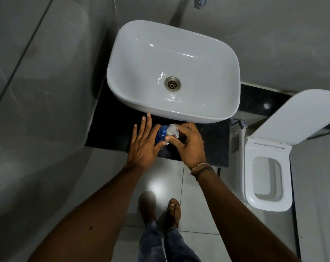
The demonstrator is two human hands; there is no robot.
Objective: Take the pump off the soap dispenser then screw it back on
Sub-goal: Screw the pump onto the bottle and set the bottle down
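Observation:
A blue soap dispenser bottle (161, 132) stands on the black counter (111, 129) just in front of the basin. Its clear plastic pump (172, 130) sits on top of the bottle. My right hand (186, 146) curls around the pump, thumb and fingers pinching its collar. My left hand (143, 146) rests against the bottle's left side with the fingers stretched out and the thumb touching the bottle low down. The lower part of the bottle is hidden behind both hands.
A white basin (133, 59) sits on the counter right behind the bottle, with a chrome tap (200, 1) above it. A white toilet (266, 174) with raised lid stands at the right. Grey tiled walls close in on the left and back.

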